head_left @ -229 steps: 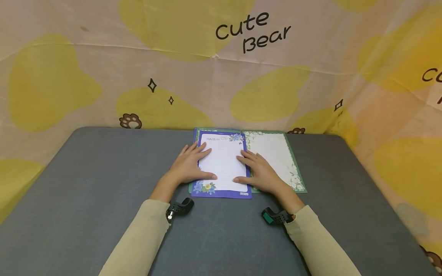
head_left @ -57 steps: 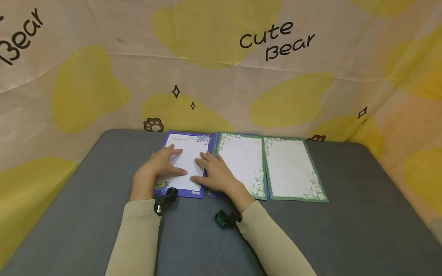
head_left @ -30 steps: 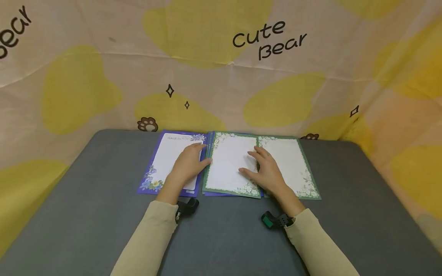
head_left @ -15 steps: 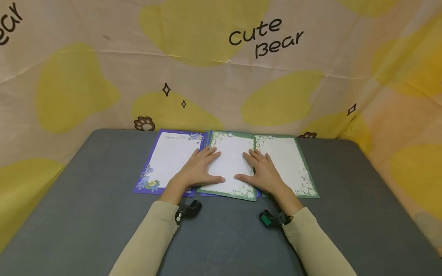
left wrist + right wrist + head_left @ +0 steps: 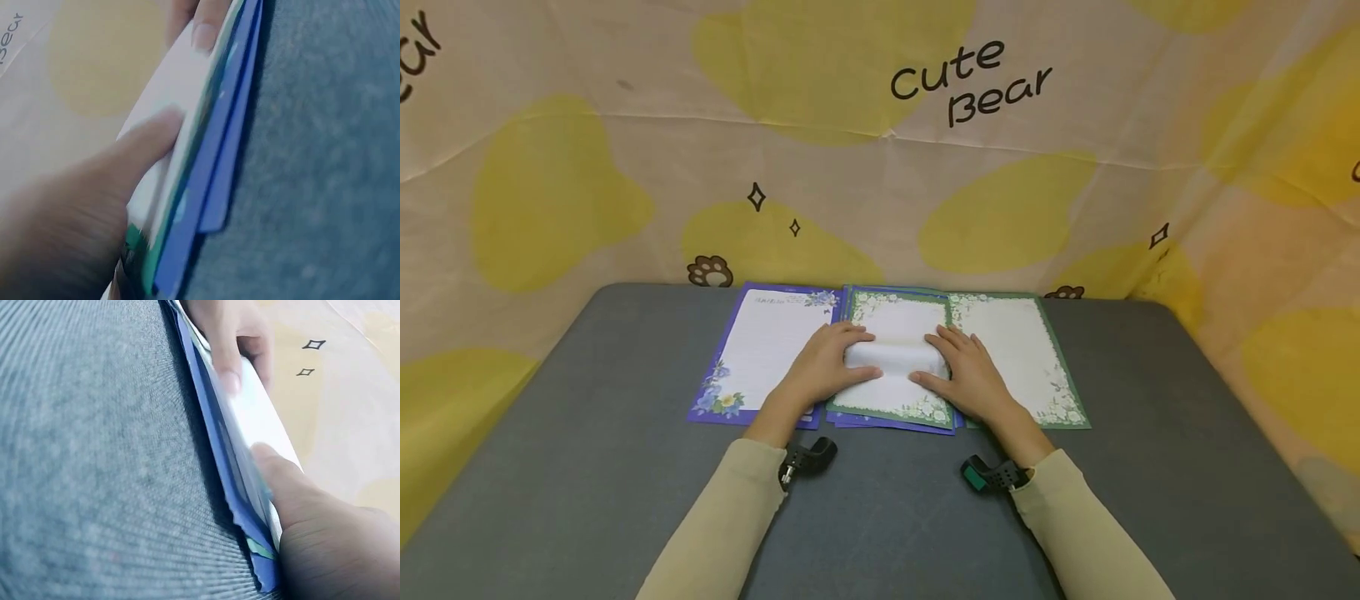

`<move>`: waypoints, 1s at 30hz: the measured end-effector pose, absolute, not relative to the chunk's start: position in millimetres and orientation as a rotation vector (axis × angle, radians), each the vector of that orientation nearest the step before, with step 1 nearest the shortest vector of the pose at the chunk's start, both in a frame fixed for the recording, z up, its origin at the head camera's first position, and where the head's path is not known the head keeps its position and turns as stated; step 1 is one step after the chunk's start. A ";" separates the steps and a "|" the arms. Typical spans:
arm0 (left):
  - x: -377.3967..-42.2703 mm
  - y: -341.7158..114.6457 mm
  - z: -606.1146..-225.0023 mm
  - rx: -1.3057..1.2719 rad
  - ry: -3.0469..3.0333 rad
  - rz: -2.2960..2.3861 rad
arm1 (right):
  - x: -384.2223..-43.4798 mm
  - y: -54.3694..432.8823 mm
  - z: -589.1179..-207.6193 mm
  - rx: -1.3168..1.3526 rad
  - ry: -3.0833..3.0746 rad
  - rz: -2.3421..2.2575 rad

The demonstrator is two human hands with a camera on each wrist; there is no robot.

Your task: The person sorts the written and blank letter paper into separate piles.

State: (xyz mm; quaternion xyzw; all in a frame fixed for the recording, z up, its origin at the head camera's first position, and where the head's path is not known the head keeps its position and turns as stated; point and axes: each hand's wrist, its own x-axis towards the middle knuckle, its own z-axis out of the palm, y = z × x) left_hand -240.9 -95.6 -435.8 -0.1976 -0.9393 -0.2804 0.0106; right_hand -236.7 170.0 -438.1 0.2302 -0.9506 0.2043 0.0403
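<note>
A sheet of writing paper with a green floral border (image 5: 895, 396) tops a small pile in the middle of the table. Its centre bulges up in a crosswise ridge between the two hands. My left hand (image 5: 823, 362) pinches its left edge between thumb and fingers; my right hand (image 5: 973, 375) does the same at the right edge. In the left wrist view, the left thumb (image 5: 153, 140) lies on the white paper. The right thumb (image 5: 269, 459) presses on the raised sheet in the right wrist view. Purple-edged sheets (image 5: 215, 425) stick out beneath it.
Left of the pile lies a purple-bordered lined sheet (image 5: 760, 350) with blue flowers. Another green-bordered sheet (image 5: 1015, 358) lies to the right. The grey table (image 5: 887, 517) ends at a patterned yellow cloth backdrop (image 5: 820, 167).
The purple-bordered sheet was shifted from the middle to the left, uncovering the green-bordered one. Both hands then came to its sides, and it has just buckled upward between them.
</note>
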 end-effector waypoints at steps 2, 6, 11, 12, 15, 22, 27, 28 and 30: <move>-240.5 -95.0 -435.7 -0.560 -2.899 -0.928 | -236.5 169.9 -438.5 0.698 -2.879 0.662; -239.0 -93.6 -435.1 -0.506 -2.855 -0.983 | -235.9 169.4 -437.8 0.601 -2.807 0.781; -238.3 -92.1 -433.3 -0.494 -2.756 -1.051 | -235.8 167.8 -436.5 0.326 -2.681 1.019; -238.4 -91.8 -433.0 -0.500 -2.732 -1.066 | -236.0 167.3 -436.4 0.293 -2.650 1.083; -239.2 -91.0 -433.0 -0.534 -2.681 -1.120 | -235.7 166.0 -435.5 0.278 -2.558 1.269; -240.1 -85.6 -433.8 -0.575 -2.659 -1.273 | -220.1 159.0 -415.1 0.377 -2.380 1.558; -240.0 -83.3 -434.0 -0.376 -2.625 -1.442 | -215.2 156.8 -407.7 0.449 -2.281 1.652; -239.8 -83.0 -433.9 -0.338 -2.614 -1.475 | -214.9 157.0 -407.3 0.458 -2.269 1.672; -239.8 -82.3 -434.4 -0.280 -2.591 -1.507 | -214.6 157.5 -406.0 0.457 -2.256 1.701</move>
